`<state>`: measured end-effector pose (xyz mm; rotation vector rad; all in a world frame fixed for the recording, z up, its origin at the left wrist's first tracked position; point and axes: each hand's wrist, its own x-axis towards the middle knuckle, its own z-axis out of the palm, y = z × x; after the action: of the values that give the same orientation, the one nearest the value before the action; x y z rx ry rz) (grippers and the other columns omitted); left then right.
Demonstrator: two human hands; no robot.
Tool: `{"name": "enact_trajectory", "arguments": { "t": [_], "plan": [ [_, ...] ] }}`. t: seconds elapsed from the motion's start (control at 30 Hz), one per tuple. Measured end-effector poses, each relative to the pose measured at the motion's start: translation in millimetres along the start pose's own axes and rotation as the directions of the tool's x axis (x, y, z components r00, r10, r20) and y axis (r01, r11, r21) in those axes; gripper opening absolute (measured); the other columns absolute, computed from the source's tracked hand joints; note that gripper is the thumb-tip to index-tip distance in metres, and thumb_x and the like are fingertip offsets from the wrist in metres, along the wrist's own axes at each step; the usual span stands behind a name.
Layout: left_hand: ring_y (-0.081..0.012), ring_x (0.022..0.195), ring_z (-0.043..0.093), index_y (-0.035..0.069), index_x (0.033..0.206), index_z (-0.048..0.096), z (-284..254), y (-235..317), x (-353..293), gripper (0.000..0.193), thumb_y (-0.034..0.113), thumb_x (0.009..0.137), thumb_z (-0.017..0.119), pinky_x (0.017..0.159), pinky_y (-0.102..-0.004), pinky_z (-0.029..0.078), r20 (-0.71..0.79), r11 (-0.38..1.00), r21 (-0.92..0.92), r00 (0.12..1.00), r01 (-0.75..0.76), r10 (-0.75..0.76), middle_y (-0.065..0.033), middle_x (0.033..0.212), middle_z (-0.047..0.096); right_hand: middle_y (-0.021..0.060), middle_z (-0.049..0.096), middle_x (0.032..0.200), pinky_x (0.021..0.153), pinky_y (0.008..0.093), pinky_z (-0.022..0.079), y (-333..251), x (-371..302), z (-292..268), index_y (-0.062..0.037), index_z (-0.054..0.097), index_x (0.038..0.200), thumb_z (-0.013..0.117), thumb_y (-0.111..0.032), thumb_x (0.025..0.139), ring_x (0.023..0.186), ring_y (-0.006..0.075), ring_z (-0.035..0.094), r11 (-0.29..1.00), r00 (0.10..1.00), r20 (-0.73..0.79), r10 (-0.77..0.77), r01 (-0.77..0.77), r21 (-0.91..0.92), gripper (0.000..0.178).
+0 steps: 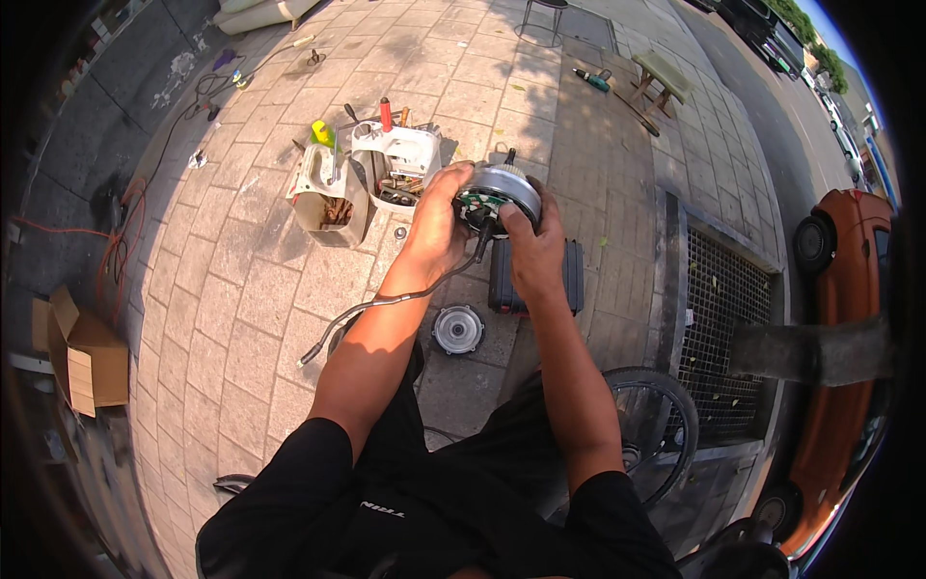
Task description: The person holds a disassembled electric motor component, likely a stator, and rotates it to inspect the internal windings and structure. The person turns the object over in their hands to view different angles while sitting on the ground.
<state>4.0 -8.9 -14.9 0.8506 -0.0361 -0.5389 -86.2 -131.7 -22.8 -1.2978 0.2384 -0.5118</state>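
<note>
Both my hands hold up a round metal hub motor [507, 179] with a green circuit board showing on its near side. My left hand [440, 220] is wrapped round its left edge. My right hand [538, 243] grips the right side, its thumb pressed by the board. From the motor a black cable [424, 291] runs down across my left forearm to a small plug. Below on the paving lies a round metal cover [457, 330]. Just under my right hand stands a black case [502, 280], partly hidden by that arm.
Beyond my left hand stand a tool-filled white container [397, 147] and an open metal tin [333, 217]. A wheel [687, 415] lies near my right side, beside a floor grate [728, 318]. Farther off are a stool [662, 77], a green drill [593, 81], a cardboard box [95, 372] and an orange car [854, 261].
</note>
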Motion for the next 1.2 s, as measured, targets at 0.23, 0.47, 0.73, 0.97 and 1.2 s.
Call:
{"name": "enact_trajectory", "arguments": {
  "t": [0.23,0.47,0.73,0.97,1.2],
  "plan": [
    [-0.0215,0.105,0.066,0.008,0.133,0.062,0.3,3.1,-1.4,0.039,0.031,0.102,0.066,0.089,-0.0398,0.057,0.004,0.999,-0.039,0.999,0.037,-0.037,-0.0081,0.119,0.067,0.0212,0.057,0.143,0.105,0.0362,0.052,1.2,0.7,-1.2,0.0094,0.041,0.156,0.078,-0.032,0.096,0.127,0.0261,0.060,1.000,1.000,0.005,-0.014,0.014,-0.014,0.082],
    [-0.0235,0.104,0.069,0.006,0.137,0.060,-0.9,0.4,1.7,0.045,0.037,0.104,0.060,0.089,-0.0395,0.056,0.001,1.000,0.006,1.000,0.008,-0.008,-0.0104,0.117,0.072,0.0216,0.057,0.143,0.106,0.0363,0.052,2.2,0.5,-1.4,0.0097,0.040,0.156,0.077,-0.032,0.096,0.128,0.0265,0.060,0.999,1.000,0.007,-0.018,0.018,-0.027,0.082],
    [-0.0231,0.106,0.070,0.007,0.137,0.061,-3.4,-2.1,2.2,0.046,0.039,0.105,0.061,0.088,-0.0412,0.057,0.019,1.000,0.010,1.000,-0.022,0.022,-0.0104,0.119,0.072,0.0212,0.057,0.143,0.104,0.0361,0.053,-1.6,-1.4,2.1,0.0082,0.040,0.157,0.076,-0.026,0.097,0.126,0.0256,0.061,1.000,1.000,-0.002,-0.006,0.007,0.010,0.078],
    [-0.0237,0.107,0.069,0.007,0.137,0.061,-0.8,-1.2,1.8,0.043,0.035,0.105,0.063,0.089,-0.0424,0.057,-0.002,1.000,-0.004,1.000,-0.024,0.024,-0.0103,0.119,0.071,0.0194,0.060,0.139,0.100,0.0341,0.054,-4.8,-1.1,2.7,0.0077,0.041,0.156,0.074,-0.025,0.098,0.122,0.0233,0.062,1.000,1.000,-0.027,-0.008,0.008,-0.011,0.075],
    [-0.0240,0.103,0.070,0.008,0.130,0.063,-3.6,-3.7,4.8,0.039,0.038,0.106,0.063,0.088,-0.0436,0.058,0.009,1.000,0.019,1.000,-0.005,0.005,-0.0105,0.115,0.072,0.0182,0.062,0.135,0.102,0.0334,0.052,0.4,2.0,-0.7,0.0085,0.044,0.154,0.070,-0.027,0.100,0.119,0.0219,0.062,0.999,0.999,-0.019,0.043,-0.042,0.017,0.070]
  ]
}}
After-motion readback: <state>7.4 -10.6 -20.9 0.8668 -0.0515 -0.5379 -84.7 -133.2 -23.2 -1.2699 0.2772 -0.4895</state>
